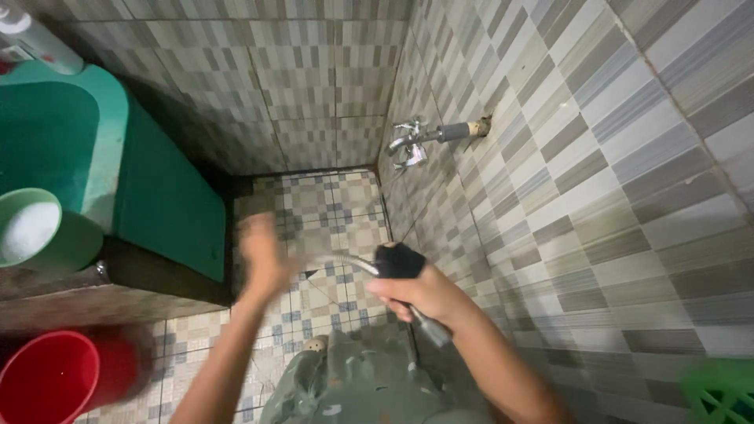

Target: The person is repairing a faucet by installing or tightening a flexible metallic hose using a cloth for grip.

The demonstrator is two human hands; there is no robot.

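I am looking down from the head camera into a small tiled bathroom corner. At the centre of the frame, my right hand is closed in a fist around a handheld spray nozzle with a black head; the head sticks out above my thumb, and a metal hose runs from under my palm toward the lower centre of the frame. A second curved stretch of the hose shows just left of the black head.

My left hand is raised left of the nozzle, close to it but apart. It is blurred, so I cannot tell whether the fingers are spread or curled; it holds nothing that I can make out.

Below both hands, at the bottom centre, lies a heap of grey-green cloth on the patterned floor tiles.

In the upper right of centre, a chrome wall tap projects from the striped grey wall tiles. At the left edge stands a green water tank, with a pale green dipper in front of it, holding something white. A red bucket sits in the lower left corner. A green basket shows in the lower right corner, and a white bottle in the upper left corner.
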